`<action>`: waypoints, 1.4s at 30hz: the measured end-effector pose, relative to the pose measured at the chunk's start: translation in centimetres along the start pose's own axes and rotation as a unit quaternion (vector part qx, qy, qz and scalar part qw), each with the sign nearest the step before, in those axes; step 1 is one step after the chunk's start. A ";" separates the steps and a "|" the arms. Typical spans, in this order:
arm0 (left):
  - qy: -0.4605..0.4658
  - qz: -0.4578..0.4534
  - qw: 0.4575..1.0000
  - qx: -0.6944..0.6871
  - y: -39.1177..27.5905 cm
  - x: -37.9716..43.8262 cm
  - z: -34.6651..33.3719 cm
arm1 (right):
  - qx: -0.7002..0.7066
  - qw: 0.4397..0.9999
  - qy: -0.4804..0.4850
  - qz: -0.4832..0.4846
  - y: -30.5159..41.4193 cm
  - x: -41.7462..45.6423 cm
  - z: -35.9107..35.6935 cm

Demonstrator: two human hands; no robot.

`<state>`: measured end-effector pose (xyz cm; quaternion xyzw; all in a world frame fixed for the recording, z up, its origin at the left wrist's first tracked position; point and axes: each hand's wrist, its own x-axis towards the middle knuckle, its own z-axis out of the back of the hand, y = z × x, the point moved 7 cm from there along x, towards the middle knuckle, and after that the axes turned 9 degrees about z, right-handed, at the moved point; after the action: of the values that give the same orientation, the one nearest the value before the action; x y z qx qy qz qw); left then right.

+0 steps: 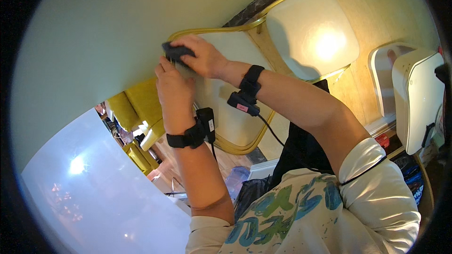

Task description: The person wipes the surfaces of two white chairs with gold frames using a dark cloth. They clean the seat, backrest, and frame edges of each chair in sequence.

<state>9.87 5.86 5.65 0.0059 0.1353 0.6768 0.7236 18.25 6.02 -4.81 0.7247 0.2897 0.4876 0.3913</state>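
Observation:
A dark, block-shaped object [178,52] is gripped by my right hand [204,58], with the thumb on its lower side and the fingers over the top. It is blurred, so its exact kind is unclear. Just below, my left hand [174,84] is raised with its fingertips close to the block's lower end. I cannot tell whether those fingers touch the block or hold something. Both hands are close to the pale green wall [91,38]. Behind them is the gold-framed back of a white padded chair [236,113].
The chair's white seat [310,35] extends toward the upper right. At the right is a white plastic bin-like container [416,95]. A yellow sofa [141,102] shows beyond the wall's edge. Black cables [272,132] run from the bands on both wrists.

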 end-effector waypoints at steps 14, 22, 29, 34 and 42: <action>0.034 -0.086 0.978 -0.184 4.7 0.0 -1.2 | 0.028 0.998 0.011 -0.059 3.5 -2.6 0.4; 0.004 -0.065 0.980 -0.188 4.6 -1.1 -2.1 | -0.005 0.991 0.108 -0.080 4.8 -8.4 0.5; 0.032 -0.073 0.965 -0.250 4.0 -0.4 -2.1 | 0.021 0.987 0.109 -0.113 6.1 -7.7 1.4; -0.053 -0.083 0.962 -0.256 4.5 0.4 -2.6 | -0.036 0.991 0.125 -0.016 7.3 -9.1 0.5; 0.030 -0.068 0.942 -0.326 4.7 -1.0 -3.1 | -0.017 0.977 0.204 -0.051 9.1 -10.2 2.0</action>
<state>4.60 4.72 3.76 -0.2597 -0.0713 0.6331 0.7257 16.84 -7.53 -2.43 0.5874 0.3920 0.6094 0.3605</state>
